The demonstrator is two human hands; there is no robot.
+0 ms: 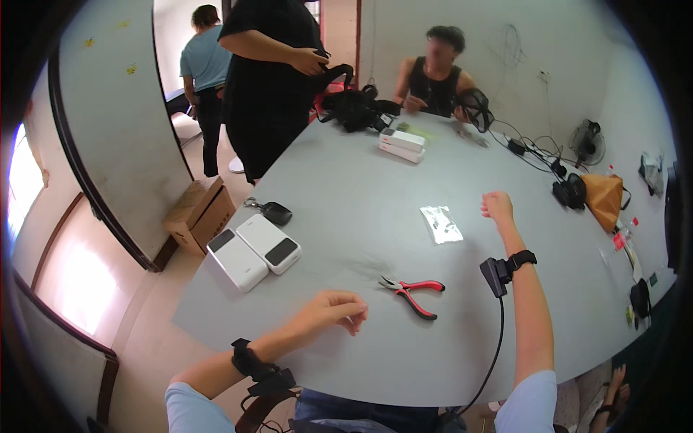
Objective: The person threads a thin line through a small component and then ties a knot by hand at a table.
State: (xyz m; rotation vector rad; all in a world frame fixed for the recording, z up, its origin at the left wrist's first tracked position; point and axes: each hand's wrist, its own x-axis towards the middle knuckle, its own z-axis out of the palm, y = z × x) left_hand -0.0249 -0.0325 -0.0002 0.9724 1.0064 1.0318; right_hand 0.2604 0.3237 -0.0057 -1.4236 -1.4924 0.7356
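Observation:
My left hand [333, 312] hovers over the near part of the grey table, its fingers curled in and thumb against them; whatever may be inside is hidden. Farther out on the right, my right hand [497, 206] is closed like a fist, and its inside cannot be seen. Between the two lies a pair of pliers [410, 290] with red and black handles, jaws pointing left, touched by neither hand. A shiny silver packet [442, 225] rests flat, left of my right hand. Fine dark strands [369, 265] show faintly on the tabletop near the plier jaws.
Two white power banks [253, 252] and keys with a black fob [273, 211] sit at the table's left. More white boxes [401, 144], a black bag [354, 108], cables and a fan [588, 141] lie farther back. One person sits opposite; another stands at the left edge.

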